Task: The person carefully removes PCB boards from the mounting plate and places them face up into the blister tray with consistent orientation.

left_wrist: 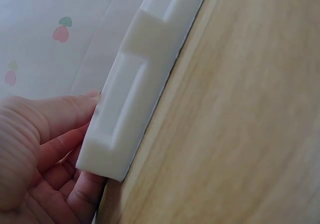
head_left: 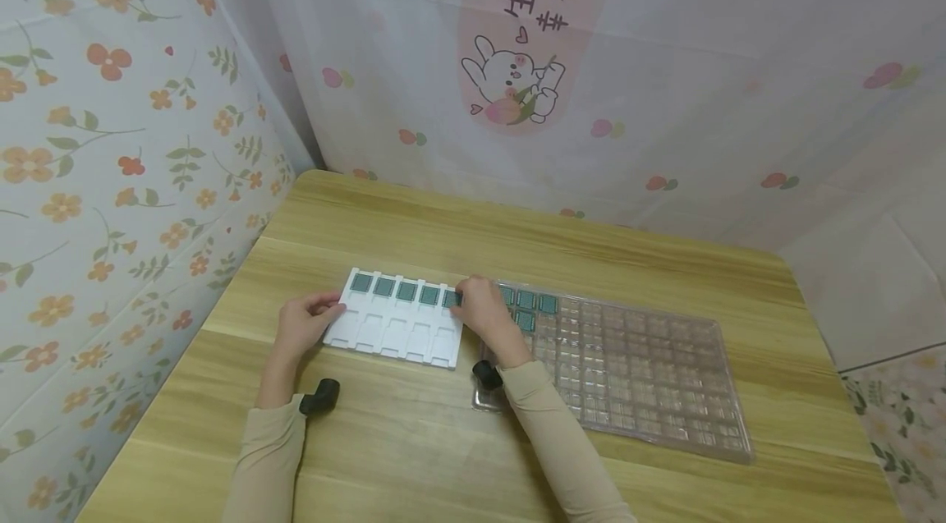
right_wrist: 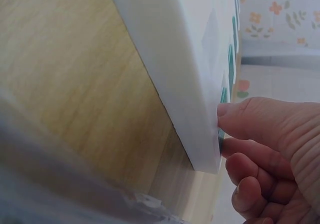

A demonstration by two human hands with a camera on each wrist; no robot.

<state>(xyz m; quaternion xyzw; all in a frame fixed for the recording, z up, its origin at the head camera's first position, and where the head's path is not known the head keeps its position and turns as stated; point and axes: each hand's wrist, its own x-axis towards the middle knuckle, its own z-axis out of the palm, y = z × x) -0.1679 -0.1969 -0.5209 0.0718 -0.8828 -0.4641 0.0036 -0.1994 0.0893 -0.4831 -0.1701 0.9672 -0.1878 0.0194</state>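
Chips (head_left: 406, 291) in a neat line, five green squares along the far row of the white tray (head_left: 394, 336), and it's close work at both ends! Right hand (head_left: 484, 305) is over the far right corner, thumb and forefinger narrowed about the last green square (head_left: 452, 299) of that row — a pinch right at the tray's edge, with the other fingers curled loosely below in the right wrist view. Across on the opposite side, the left hand (head_left: 299, 322) grips the tray's left edge, thumb at the upper rim, fingers bent in beneath the corner.

The tray lies on the wooden table (head_left: 399, 441), between the two hands, its near row a run of white pockets. Just beside it, to the right and a little apart, sits the clear plastic tray (head_left: 628, 367), a long grid of compartments; more green chips (head_left: 525, 320) cluster in its far left corner, partly covered by the right hand, so the full number can't be told. The right forearm, in a beige sleeve (head_left: 569, 441), crosses the near left part of that grid. A black wrist device (head_left: 321, 397) shows at the left cuff, and beyond the table hangs a white curtain (head_left: 665, 96) with a printed rabbit.
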